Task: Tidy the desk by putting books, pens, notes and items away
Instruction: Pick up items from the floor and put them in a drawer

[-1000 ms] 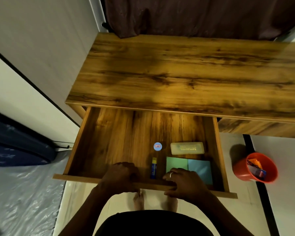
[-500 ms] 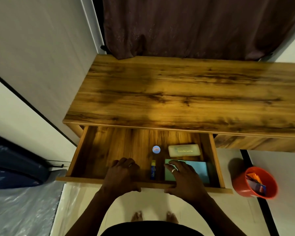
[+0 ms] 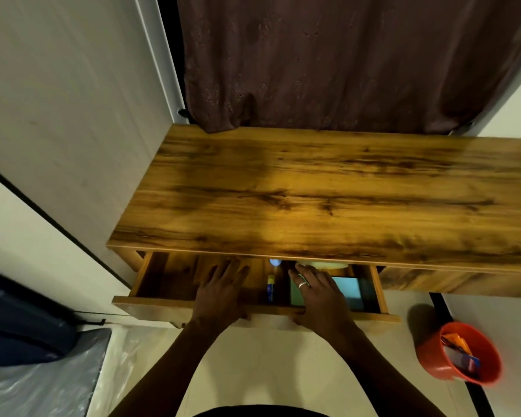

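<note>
Wooden table (image 3: 313, 191), drawer (image 3: 151, 307) partly out beneath. Left hand (image 3: 220, 293) and right hand (image 3: 321, 294) lie over its front rail, each grip spread, fingers straight. Glue stick (image 3: 270, 288) and notes (image 3: 349, 291) inside drawer.

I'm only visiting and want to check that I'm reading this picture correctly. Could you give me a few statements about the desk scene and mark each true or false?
1. The drawer is fully shut. False: it stands partly open.
2. The left hand and right hand both rest on the drawer's front edge. True.
3. A glue stick lies in the drawer between the hands. True.
4. The orange bucket stands on the desk. False: it stands on the floor.
5. The ring is on the left hand. False: it is on the right hand.
</note>
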